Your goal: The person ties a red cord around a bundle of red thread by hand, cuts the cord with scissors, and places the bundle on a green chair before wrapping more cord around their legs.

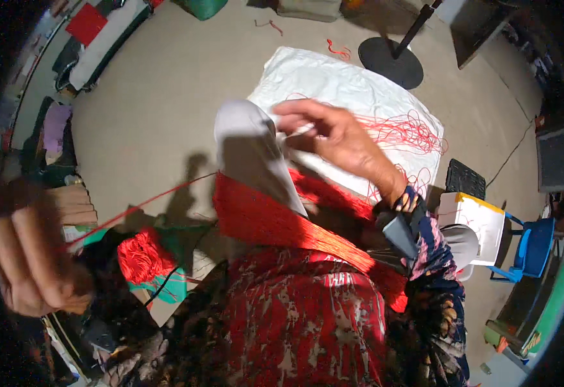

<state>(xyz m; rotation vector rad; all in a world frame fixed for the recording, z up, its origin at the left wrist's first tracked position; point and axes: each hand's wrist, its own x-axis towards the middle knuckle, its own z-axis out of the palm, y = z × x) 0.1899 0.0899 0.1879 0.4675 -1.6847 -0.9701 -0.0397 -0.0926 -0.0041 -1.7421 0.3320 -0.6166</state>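
Note:
My left hand [40, 261] is at the far left, its fingers closed around a red cord [143, 205]. The cord stretches taut from there to my raised knee in grey trousers [246, 151]. A thick band of red cord strands [262, 216] wraps the leg below the knee and runs slantwise across my lap to the lower right. Just right of the knee hovers my right hand [337, 138], blurred at the fingertips. Its fingers are loosely bent and apart, and I see nothing held in them. A bundle of red cord [143, 256] lies by my left forearm.
Loose red cord [411, 132] lies tangled on a white cloth [333, 74] spread on the floor ahead. A stand with a round black base [390, 63] is beyond it. At right are a white box [472, 222] and a blue chair [534, 248].

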